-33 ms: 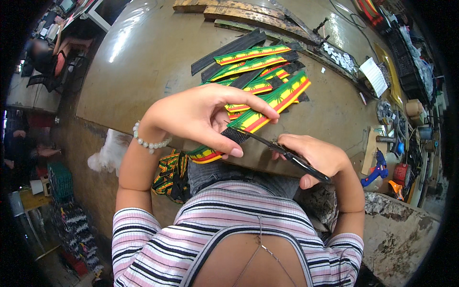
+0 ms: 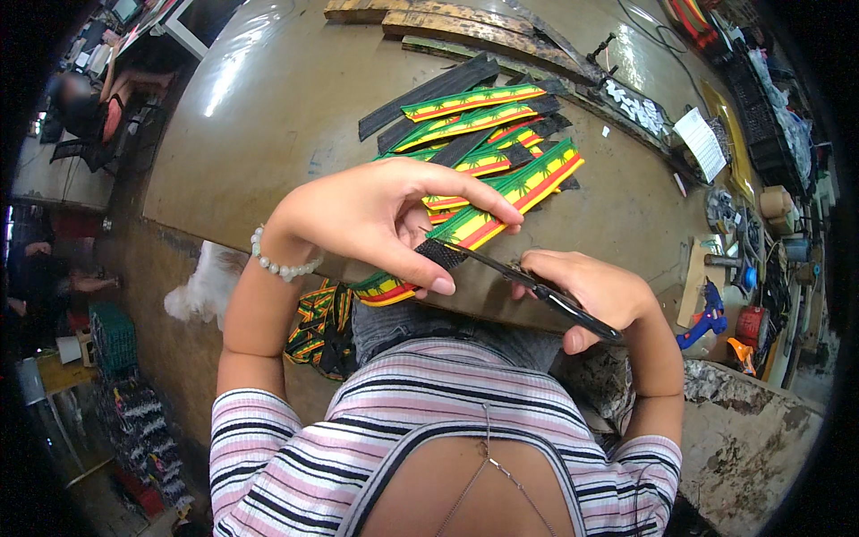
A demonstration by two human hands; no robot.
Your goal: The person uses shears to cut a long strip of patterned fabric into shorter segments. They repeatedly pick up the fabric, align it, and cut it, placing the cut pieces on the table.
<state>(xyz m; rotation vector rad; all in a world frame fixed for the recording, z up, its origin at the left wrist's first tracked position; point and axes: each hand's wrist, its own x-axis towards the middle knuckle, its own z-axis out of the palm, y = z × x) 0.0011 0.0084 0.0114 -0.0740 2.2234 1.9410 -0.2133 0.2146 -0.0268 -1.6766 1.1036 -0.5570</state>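
Note:
Between its thumb and fingers my left hand [image 2: 367, 219] pinches a green, yellow and red patterned strap [image 2: 528, 192] with a black woven section [image 2: 438, 252]. One end of the strap slants up to the right; the other drops below the hand. Black-handled scissors [image 2: 573, 309] are in my right hand [image 2: 595, 291]. Their blades reach left to the strap, along the upper edge of the black section; part of the blades is hidden there. Just beyond my hands lies a pile of similar colourful strips [image 2: 470, 103] with black strips [image 2: 425, 94] on the table.
Wooden boards [image 2: 483, 38] lie across the far side of the brown table [image 2: 233, 152]. A white paper sheet [image 2: 700, 143], a blue glue gun [image 2: 710, 313] and boxes are at the right. Patterned strapping [image 2: 318, 331] hangs by my lap. At far left a person [image 2: 85, 107] sits.

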